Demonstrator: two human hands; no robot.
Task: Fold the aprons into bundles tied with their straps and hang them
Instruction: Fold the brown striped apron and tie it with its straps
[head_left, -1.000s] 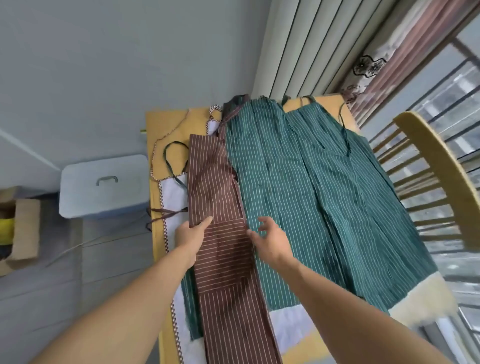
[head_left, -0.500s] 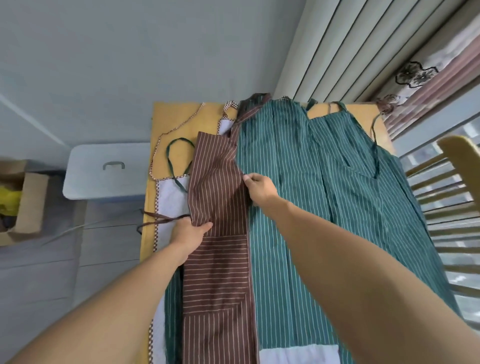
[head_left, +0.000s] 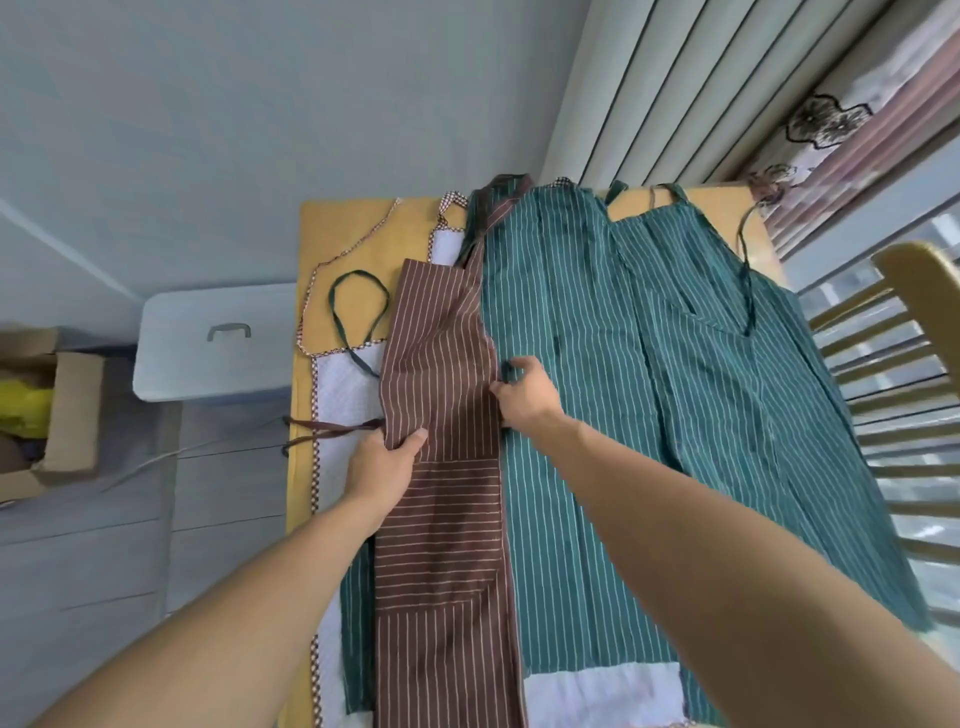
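Both hands pinching brown striped apron (head_left: 441, 395) edges: left hand (head_left: 384, 467) left edge, right hand (head_left: 524, 395) right edge; no legible text.

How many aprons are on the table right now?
4 at least: brown striped apron folded under both hands, two green striped ones to its right, a white one underneath. More may be hidden.

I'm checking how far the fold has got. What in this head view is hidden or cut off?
- Brown apron: lower end cut off by bottom edge.
- White apron: mostly covered by the green aprons.
- Left hand fingers: tucked under the brown cloth; only the thumb shows.
- Cardboard box: cut off by left edge.
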